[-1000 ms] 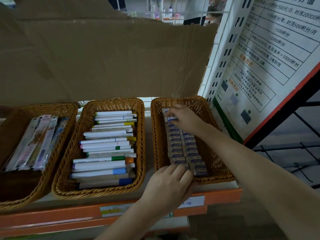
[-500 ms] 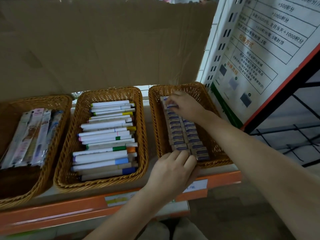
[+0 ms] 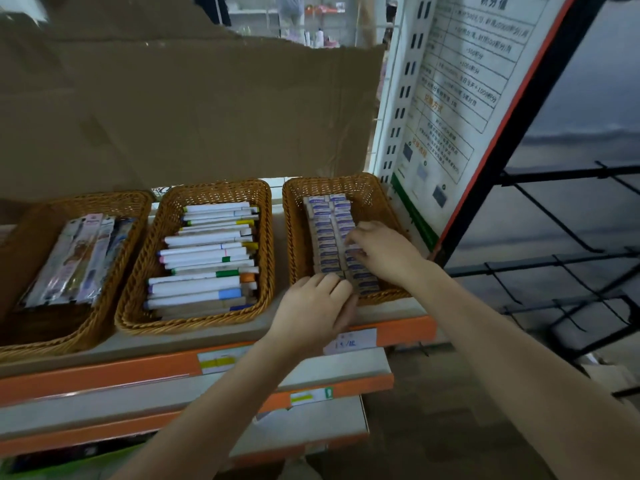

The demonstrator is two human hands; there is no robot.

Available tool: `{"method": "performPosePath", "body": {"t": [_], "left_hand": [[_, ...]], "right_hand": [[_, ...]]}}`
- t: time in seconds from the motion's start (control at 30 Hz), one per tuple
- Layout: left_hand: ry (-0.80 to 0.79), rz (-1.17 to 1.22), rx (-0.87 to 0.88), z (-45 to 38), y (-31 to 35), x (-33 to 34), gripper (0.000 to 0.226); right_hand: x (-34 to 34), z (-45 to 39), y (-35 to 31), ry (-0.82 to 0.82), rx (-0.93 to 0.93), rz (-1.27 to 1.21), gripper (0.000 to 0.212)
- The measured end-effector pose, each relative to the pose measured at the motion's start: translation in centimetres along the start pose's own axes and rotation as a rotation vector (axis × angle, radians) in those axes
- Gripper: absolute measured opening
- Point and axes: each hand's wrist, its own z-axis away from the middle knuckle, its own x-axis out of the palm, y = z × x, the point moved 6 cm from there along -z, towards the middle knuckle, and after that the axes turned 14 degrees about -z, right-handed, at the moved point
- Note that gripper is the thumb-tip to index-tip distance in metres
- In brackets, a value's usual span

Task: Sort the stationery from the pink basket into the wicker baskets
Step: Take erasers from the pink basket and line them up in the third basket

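Fingers on the right hand (image 3: 379, 252) are bent down and bunched close together, tips on the right-hand column of little boxed erasers (image 3: 332, 237), about halfway along the row. Can't honestly tell if they're pinching one box or just pressing on the tops. Left hand (image 3: 317, 311) sits at the near rim of that same right wicker basket (image 3: 363, 188), fingers pretty much straight and side by side, tips over the edge and touching the nearest boxes. Thumb is tucked under, so no idea what it's doing

Erasers fill the basket in two neat columns, running front to back. Middle wicker basket (image 3: 207, 192) just beside it is stacked with pens (image 3: 204, 261), white bodies with coloured caps. Left wicker basket (image 3: 86, 202) has flat packaged items (image 3: 76, 261) leaning in it. All three sit in a row on an orange-edged shelf (image 3: 104, 375) with cardboard (image 3: 190, 109) standing behind. No pink basket in sight from this angle
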Motion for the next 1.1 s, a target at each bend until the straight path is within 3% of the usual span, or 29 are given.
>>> {"method": "performPosePath", "body": {"t": [0.17, 0.4, 0.6, 0.8, 1.1], "left_hand": [[-0.176, 0.029, -0.027, -0.7, -1.3, -0.3, 0.029], [-0.312, -0.252, -0.132, -1.1, -7.3, -3.9, 0.031], [-0.359, -0.473, -0.225, 3.4, -14.8, -9.4, 0.036], [-0.366, -0.543, -0.407, 12.6, -24.1, -14.8, 0.029], [-0.337, -0.556, -0.539, 26.2, -34.4, -20.6, 0.030]], "right_hand": [[-0.7, 2.4, -0.5, -0.005, 0.018, 0.007, 0.031], [-2.8, 1.5, -6.1, 0.025, -0.056, 0.030, 0.018], [-1.9, -1.1, -16.3, 0.061, -0.185, 0.019, 0.019], [2.4, -3.3, -28.0, 0.054, -0.252, -0.001, 0.022], [9.6, -5.5, -44.3, 0.046, -0.368, -0.100, 0.022]]}}
